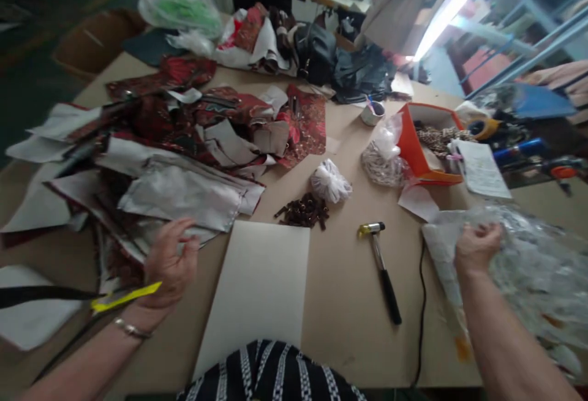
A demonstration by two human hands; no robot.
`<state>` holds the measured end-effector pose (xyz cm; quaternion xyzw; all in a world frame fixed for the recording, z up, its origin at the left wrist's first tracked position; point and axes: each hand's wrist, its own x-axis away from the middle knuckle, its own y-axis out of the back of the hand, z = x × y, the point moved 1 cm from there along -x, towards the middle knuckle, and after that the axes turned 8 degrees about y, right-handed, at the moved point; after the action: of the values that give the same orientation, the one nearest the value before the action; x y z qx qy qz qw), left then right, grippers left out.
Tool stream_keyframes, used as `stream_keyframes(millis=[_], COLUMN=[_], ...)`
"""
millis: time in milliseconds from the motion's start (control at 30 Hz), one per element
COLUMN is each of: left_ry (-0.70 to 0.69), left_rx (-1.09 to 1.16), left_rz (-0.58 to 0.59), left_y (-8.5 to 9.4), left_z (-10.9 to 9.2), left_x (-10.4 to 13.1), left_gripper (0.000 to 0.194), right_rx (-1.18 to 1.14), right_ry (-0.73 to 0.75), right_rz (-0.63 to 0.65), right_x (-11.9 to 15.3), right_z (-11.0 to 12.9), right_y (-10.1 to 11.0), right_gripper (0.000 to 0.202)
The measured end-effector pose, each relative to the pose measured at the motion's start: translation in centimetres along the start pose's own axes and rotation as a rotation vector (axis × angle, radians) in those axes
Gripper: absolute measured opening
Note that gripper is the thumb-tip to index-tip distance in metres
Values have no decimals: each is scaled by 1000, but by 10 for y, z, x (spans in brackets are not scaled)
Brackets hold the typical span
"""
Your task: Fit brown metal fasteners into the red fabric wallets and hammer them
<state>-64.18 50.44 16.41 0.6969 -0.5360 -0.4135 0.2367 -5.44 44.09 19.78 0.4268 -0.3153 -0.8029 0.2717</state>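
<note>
My left hand is open beside the pile of fabric pieces, its fingers loosely bent and nothing visible between them. Closest to it lies a silvery-grey lined fabric piece on top of red patterned ones. My right hand is closed over the clear plastic bags at the right; what its fingers grip, if anything, is hidden. Between my hands lie a white board and a small mallet with a black handle. Beyond the board are dark brown small tabs and a white bundle.
An orange box holding chain stands at the back right, beside a bag of chain and a small cup. Black bags line the far edge. A black cable crosses the table near my right arm.
</note>
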Motion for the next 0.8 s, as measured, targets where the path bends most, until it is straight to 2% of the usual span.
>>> stream_keyframes(millis=[67, 100, 167, 233, 300, 367, 467, 567, 667, 800], left_ry=[-143, -219, -341, -425, -462, -474, -479, -462, -424, -387], left_rx=[13, 16, -18, -101, -206, -296, -355, -334, -291, -263], left_rz=[89, 150, 247, 290, 292, 293, 306, 318, 347, 377], left_y=[-18, -29, -50, -68, -81, -89, -94, -94, -94, -93], left_z=[-7, -13, -26, -35, -39, -38, -34, -31, -32, -35], left_x=[10, 14, 20, 24, 27, 30, 33, 34, 33, 32], left_gripper=[22, 22, 25, 33, 42, 47, 49, 50, 48, 48], right_rx=[-67, -113, -171, -136, -51, 27, 103, 142, 150, 185], right_ry=[99, 185, 499, 676, 643, 508, 400, 419, 385, 259], right_rz=[154, 275, 499, 584, 574, 556, 607, 656, 646, 579], right_x=[30, 46, 74, 85, 77, 57, 25, 6, -10, -36], right_z=[32, 53, 98, 136, 162, 176, 186, 189, 177, 135], right_y=[-22, -35, -63, -94, -124, -152, -182, -195, -195, -179], right_gripper=[35, 31, 30, 38, 50, 63, 67, 48, 36, 37])
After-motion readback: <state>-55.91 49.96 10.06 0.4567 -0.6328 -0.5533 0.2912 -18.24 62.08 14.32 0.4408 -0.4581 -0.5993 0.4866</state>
